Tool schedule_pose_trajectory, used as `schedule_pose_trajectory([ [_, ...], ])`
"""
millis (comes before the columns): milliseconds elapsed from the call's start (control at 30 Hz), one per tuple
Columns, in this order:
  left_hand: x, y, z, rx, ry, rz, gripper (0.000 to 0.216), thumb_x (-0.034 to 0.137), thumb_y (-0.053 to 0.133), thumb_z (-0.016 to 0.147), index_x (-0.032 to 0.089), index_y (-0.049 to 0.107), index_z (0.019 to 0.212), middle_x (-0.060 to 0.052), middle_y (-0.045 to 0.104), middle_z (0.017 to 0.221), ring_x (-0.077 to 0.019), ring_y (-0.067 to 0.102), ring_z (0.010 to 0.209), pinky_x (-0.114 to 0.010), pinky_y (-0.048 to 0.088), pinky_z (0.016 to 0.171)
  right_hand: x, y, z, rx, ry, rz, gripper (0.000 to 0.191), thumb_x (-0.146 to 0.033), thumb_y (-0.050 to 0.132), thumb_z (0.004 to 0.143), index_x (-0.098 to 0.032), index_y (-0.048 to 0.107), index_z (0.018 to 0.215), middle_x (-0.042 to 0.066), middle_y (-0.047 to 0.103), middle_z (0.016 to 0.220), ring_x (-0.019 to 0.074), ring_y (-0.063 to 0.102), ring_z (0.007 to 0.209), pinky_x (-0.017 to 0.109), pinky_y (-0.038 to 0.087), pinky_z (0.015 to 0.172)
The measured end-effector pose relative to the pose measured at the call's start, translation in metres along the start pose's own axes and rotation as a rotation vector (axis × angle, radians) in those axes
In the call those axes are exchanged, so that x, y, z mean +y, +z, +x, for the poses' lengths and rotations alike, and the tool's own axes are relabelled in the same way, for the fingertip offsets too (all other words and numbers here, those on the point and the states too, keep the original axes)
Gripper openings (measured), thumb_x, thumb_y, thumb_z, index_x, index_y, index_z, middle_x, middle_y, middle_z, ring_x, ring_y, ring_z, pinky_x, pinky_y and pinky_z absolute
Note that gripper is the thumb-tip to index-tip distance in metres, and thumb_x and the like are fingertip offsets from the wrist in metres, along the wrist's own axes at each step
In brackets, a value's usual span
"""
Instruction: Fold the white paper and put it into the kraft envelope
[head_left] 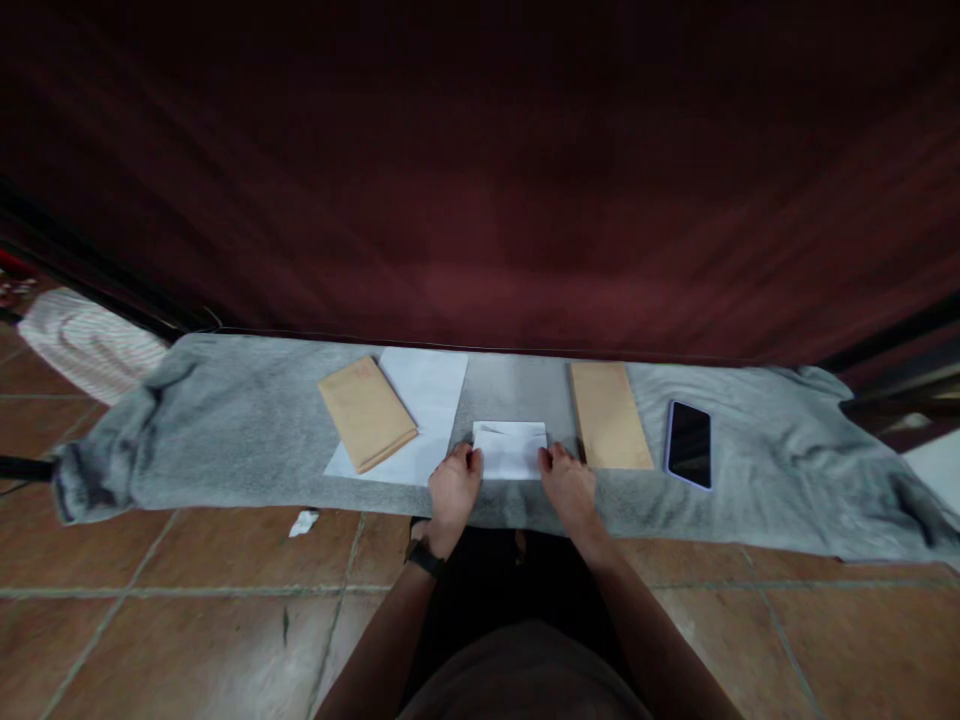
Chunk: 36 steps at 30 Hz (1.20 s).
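Here, the left hand (455, 487) and right hand (568, 485) are pinching the folded white paper (510, 457) near the surface (247, 440) edge, partly hiding its sides.

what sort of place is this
Probably a makeshift indoor workspace: white paper held at a long grey cloth, brown envelopes nearby, and a tiled floor.

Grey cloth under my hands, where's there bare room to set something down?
Broad bare patches lie on the grey cloth left of the brown envelopes and right of the phone. Smaller gaps: between phone and right-side envelope, and beyond the folded paper. The middle front is crowded: left hand and right hand hold that paper between white sheet and right-side envelope.
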<state>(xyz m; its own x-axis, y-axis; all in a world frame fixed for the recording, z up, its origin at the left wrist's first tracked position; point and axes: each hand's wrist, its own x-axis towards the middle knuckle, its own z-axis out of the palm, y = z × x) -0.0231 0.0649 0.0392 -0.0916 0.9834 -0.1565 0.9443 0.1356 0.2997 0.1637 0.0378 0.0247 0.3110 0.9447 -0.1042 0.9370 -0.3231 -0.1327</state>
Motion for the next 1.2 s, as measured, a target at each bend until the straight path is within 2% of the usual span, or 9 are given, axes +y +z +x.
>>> schedule_pose_trajectory([
  [333, 0.009, -0.002, 0.009, -0.011, -0.042, 0.067, 0.034, 0.041, 0.042, 0.104, 0.021, 0.067, 0.116, -0.01, 0.078, 0.096, -0.0226, 0.073, 0.089, -0.028, 0.046, 0.075, -0.008, 0.001, 0.011, 0.023, 0.042, -0.02, 0.036, -0.039, 0.039, 0.107, -0.015, 0.064, 0.115, 0.013, 0.077, 0.086, 0.0232, 0.077, 0.081, 0.029, 0.053, 0.072],
  [733, 0.013, -0.002, 0.013, -0.003, -0.051, 0.083, 0.034, 0.038, 0.044, 0.103, 0.019, 0.067, 0.12, -0.011, 0.077, 0.093, -0.0238, 0.074, 0.087, -0.029, 0.047, 0.073, -0.007, 0.0, 0.007, 0.068, 0.017, -0.005, 0.036, -0.038, 0.041, 0.105, -0.012, 0.062, 0.117, 0.014, 0.076, 0.084, 0.0221, 0.074, 0.077, 0.029, 0.051, 0.07],
  [800, 0.013, -0.002, 0.014, -0.001, -0.042, 0.087, 0.034, 0.037, 0.044, 0.103, 0.018, 0.066, 0.12, -0.011, 0.077, 0.093, -0.0238, 0.074, 0.088, -0.029, 0.048, 0.073, -0.006, 0.0, 0.001, 0.124, -0.029, 0.021, 0.033, -0.036, 0.041, 0.105, -0.013, 0.063, 0.113, 0.014, 0.075, 0.09, 0.0226, 0.073, 0.083, 0.031, 0.05, 0.077],
  [900, 0.013, 0.0, 0.014, 0.009, -0.032, 0.097, 0.034, 0.037, 0.043, 0.103, 0.019, 0.066, 0.12, -0.011, 0.077, 0.093, -0.0243, 0.074, 0.087, -0.03, 0.049, 0.074, -0.006, 0.004, -0.009, 0.22, -0.192, 0.066, 0.032, -0.034, 0.04, 0.104, -0.015, 0.065, 0.114, 0.015, 0.073, 0.108, 0.0259, 0.067, 0.101, 0.037, 0.047, 0.091],
  [967, 0.012, 0.001, 0.015, 0.01, -0.029, 0.102, 0.034, 0.037, 0.042, 0.103, 0.019, 0.066, 0.12, -0.011, 0.077, 0.093, -0.0248, 0.074, 0.088, -0.03, 0.049, 0.074, -0.007, 0.009, -0.016, 0.251, -0.332, 0.116, 0.036, -0.032, 0.039, 0.105, -0.016, 0.063, 0.126, 0.015, 0.069, 0.124, 0.0271, 0.061, 0.114, 0.04, 0.044, 0.1],
  [1067, 0.012, 0.002, 0.016, 0.011, -0.017, 0.095, 0.034, 0.036, 0.042, 0.103, 0.019, 0.066, 0.121, -0.011, 0.077, 0.093, -0.0246, 0.075, 0.088, -0.03, 0.05, 0.075, -0.01, 0.02, -0.025, 0.25, -0.495, 0.175, 0.043, -0.03, 0.038, 0.106, -0.016, 0.053, 0.143, 0.013, 0.055, 0.148, 0.0263, 0.049, 0.135, 0.044, 0.034, 0.114],
  [1200, 0.011, 0.003, 0.016, 0.008, -0.01, 0.093, 0.035, 0.036, 0.042, 0.104, 0.018, 0.065, 0.124, -0.012, 0.077, 0.094, -0.0247, 0.075, 0.089, -0.03, 0.05, 0.074, -0.01, 0.032, -0.033, 0.228, -0.565, 0.163, 0.05, -0.035, 0.04, 0.106, -0.02, 0.041, 0.154, 0.01, 0.041, 0.161, 0.0264, 0.038, 0.147, 0.049, 0.026, 0.121],
])
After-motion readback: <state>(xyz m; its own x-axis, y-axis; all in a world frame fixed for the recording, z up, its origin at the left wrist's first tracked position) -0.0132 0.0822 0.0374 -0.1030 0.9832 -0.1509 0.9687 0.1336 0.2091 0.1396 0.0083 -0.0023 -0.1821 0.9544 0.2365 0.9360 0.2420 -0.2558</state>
